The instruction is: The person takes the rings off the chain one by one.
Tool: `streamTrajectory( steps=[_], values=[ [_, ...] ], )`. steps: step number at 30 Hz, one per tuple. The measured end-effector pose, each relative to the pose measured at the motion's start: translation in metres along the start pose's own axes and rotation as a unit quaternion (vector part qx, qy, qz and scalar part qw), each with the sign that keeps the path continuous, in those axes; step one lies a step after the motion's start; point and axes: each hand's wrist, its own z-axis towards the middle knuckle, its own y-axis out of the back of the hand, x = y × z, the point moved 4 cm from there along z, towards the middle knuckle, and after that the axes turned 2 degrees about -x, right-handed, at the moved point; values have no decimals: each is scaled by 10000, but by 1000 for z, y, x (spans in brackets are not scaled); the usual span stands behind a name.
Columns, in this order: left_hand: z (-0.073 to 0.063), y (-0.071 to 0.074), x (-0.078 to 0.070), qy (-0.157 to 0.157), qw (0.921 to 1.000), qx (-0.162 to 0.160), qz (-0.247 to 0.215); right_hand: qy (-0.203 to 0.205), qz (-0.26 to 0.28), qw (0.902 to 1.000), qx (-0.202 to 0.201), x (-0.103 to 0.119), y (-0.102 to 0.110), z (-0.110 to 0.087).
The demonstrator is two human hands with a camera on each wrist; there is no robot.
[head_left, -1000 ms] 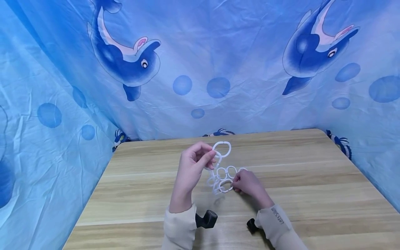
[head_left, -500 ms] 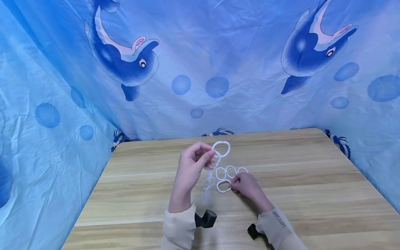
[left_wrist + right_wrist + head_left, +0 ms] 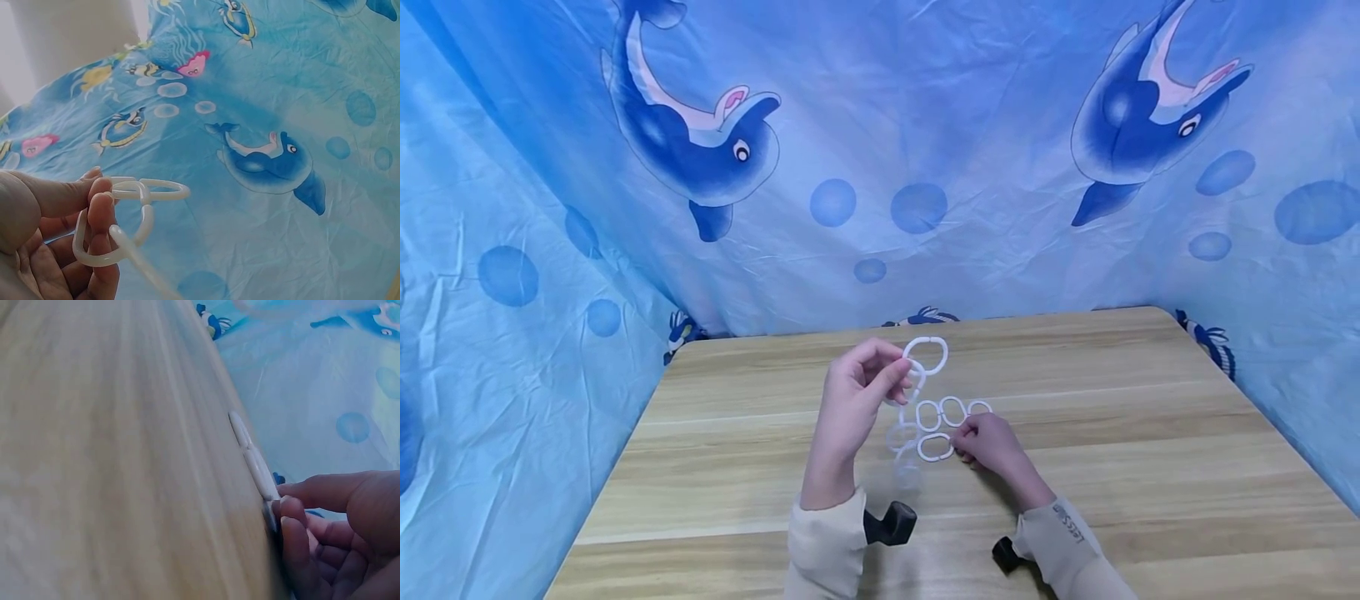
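Lengthwise, the white chain [image 3: 922,381] hangs mostly downward from left fingers [image 3: 893,375]

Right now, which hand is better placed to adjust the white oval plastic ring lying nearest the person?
Probably the right hand: its fingertips touch that ring; the left hand holds up linked white plastic rings.

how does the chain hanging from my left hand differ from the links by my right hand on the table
The hanging chain is held above the table by the left hand; the table links lie by the right hand. The chain's links slant at varied angles; the table links lie flat. In the head view, the chain's lower end is blurred; the table links look sharp. Both consist of white oval links.
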Motion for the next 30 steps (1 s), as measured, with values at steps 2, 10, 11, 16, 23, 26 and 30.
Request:
streamTrajectory(
  steps=[2, 10, 11, 16, 23, 26, 30],
  values=[
    [0, 3, 0, -6, 10000, -38, -26, -130, 438, 9990, 12, -5, -1, 2],
    [3, 13, 6, 166, 9993, -153, -304, -282, 1384, 9899, 132, -18, 0, 8],
    [4, 15, 7, 198, 9991, -151, -332, -268, 1361, 9902, 151, -19, 0, 9],
    [4, 21, 16, 400, 9985, -159, -337, -180, 1338, 9907, 178, -19, -1, 7],
    [-2, 24, 33, 916, 9950, -98, -383, -102, 1512, 9879, 319, -17, 0, 4],
    [-7, 22, 42, 1098, 9931, 96, -398, -91, 1650, 9853, 440, -16, 1, 3],
    [-16, 16, 55, 1259, 9902, 405, -445, -64, 1842, 9805, 686, -14, 1, 0]
  ],
)
